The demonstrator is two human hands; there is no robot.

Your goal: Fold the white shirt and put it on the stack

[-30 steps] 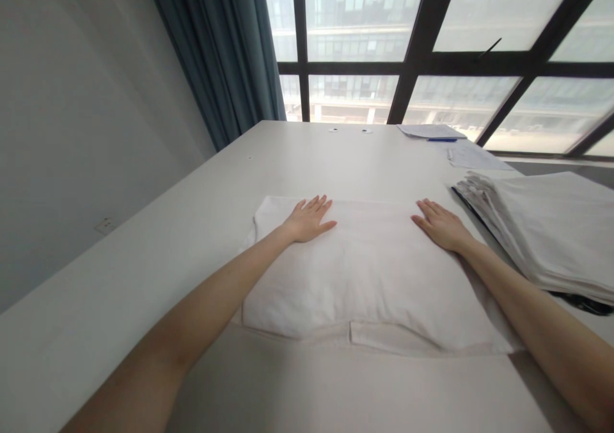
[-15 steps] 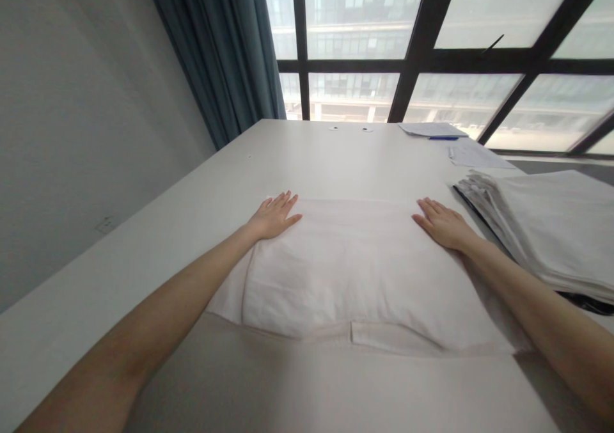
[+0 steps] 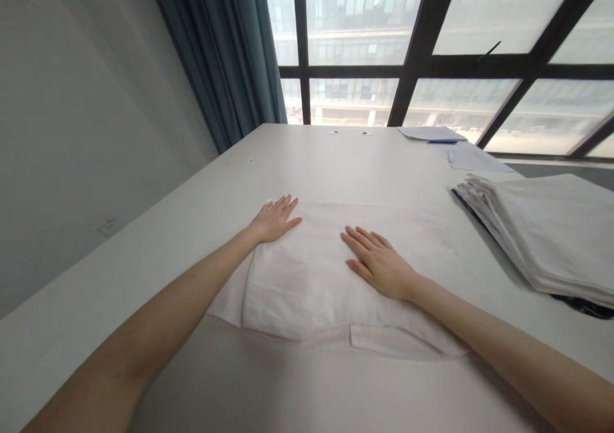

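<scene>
Both arms reach forward over the white worktop (image 3: pixel 144 273), bare to the elbow and nearly straight. The left hand (image 3: pixel 275 219) lies palm down at the far left corner of the white pillowcase (image 3: pixel 316 286), fingers together and pointing away from the body, the thumb spread toward the middle. Its grip is open and flat, pressing on the cloth rather than clasping it. The right hand (image 3: pixel 377 260) rests palm down near the middle of the same cloth, fingers fanned a little and angled toward the left hand; its grip is likewise open, holding nothing.

The pillowcase lies spread on the worktop directly in front of the person, between the two forearms. It is a soft, matte woven fabric, roughly rectangular, with a faint crease running along its left side and a folded flap (a hemmed band, slightly raised) along the near edge.

To the right, well apart from the right hand, sits a stack of folded white cloths (image 3: pixel 547 235), its layered edges showing as thin ridges, over something dark beneath. Farther back lie loose papers (image 3: pixel 472 158) and a blue pen (image 3: pixel 442 142). A dark-framed window (image 3: pixel 417 68) and a teal pleated curtain (image 3: pixel 220 55) stand behind.
</scene>
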